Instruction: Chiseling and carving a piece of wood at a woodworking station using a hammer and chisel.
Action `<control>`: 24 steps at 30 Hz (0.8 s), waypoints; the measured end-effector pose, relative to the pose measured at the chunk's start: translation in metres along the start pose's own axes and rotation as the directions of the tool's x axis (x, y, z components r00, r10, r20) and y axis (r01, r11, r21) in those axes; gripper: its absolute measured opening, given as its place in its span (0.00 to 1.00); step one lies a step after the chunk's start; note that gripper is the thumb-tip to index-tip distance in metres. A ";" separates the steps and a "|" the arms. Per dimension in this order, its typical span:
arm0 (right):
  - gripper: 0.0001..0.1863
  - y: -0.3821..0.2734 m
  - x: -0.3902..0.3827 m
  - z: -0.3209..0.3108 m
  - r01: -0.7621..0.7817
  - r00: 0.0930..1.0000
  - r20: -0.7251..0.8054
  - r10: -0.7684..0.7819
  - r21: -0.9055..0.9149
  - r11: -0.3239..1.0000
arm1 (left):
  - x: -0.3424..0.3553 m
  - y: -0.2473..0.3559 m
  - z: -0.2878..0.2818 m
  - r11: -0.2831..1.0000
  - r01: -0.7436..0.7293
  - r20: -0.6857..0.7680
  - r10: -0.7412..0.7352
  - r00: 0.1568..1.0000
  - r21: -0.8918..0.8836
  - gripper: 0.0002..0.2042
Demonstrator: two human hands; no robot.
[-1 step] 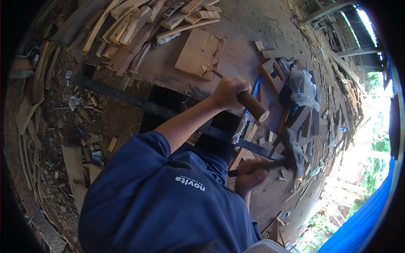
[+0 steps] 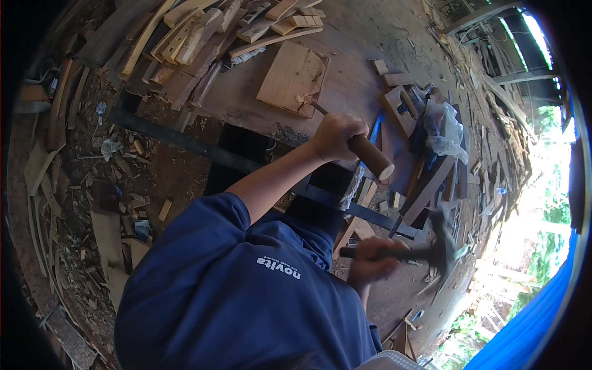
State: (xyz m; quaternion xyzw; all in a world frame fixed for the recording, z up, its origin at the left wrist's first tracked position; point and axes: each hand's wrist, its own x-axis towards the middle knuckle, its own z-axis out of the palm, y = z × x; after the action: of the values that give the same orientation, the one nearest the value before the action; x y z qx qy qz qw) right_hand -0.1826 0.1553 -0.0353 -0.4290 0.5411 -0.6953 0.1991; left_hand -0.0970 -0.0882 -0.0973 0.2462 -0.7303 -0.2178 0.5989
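My left hand (image 2: 338, 137) is wrapped round a chisel with a thick round wooden handle (image 2: 372, 158). Its thin blade slants up and left to the lower right corner of a flat wooden board (image 2: 287, 73). Chips and a rough cut show at that corner, and the contact of the blade tip is too small to make out. Lower right, my right hand (image 2: 373, 258) grips a hammer (image 2: 441, 243) by its dark handle. The hammer head, blurred by motion, is in the air to the right of that hand, apart from the chisel's handle end.
Cut wood pieces (image 2: 197, 37) are heaped at the upper left of the bench. Right of the chisel lie a wooden block with a slot (image 2: 399, 110), a crumpled clear plastic bag (image 2: 445, 131) and dark wood strips. Scraps and shavings litter the floor; a blue sheet (image 2: 530, 314) hangs at the right.
The hammer and my right hand have moved slightly to the right and down. My left hand, the chisel and the board stay nearly where they were.
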 end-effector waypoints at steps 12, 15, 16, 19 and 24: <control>0.22 0.000 -0.007 -0.008 -0.230 0.968 0.117 0.223 0.052 0.972 | -0.001 -0.002 0.000 0.998 -0.030 -0.007 0.030 1.000 0.057 0.10; 0.22 -0.018 0.007 -0.011 0.109 0.993 0.022 -0.117 0.241 0.964 | -0.003 -0.001 -0.002 0.998 -0.022 -0.005 0.022 1.000 0.059 0.10; 0.21 -0.022 0.011 -0.007 0.202 0.976 0.023 -0.218 0.294 0.934 | -0.002 0.000 -0.001 0.998 -0.021 -0.023 0.022 0.999 0.057 0.10; 0.21 0.004 -0.011 0.007 -0.075 0.994 -0.063 0.091 0.220 0.973 | 0.002 0.004 0.005 0.999 -0.033 -0.041 0.035 0.999 0.037 0.10; 0.21 -0.021 -0.002 -0.005 -0.377 0.916 0.110 0.386 -0.096 0.921 | 0.001 -0.005 -0.005 0.999 -0.026 -0.053 0.028 0.998 0.025 0.11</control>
State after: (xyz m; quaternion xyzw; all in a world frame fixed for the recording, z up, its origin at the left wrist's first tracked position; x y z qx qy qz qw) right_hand -0.1817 0.1666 -0.0164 -0.3657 0.6256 -0.5941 0.3492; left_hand -0.0921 -0.0929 -0.0987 0.2493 -0.7199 -0.1943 0.6179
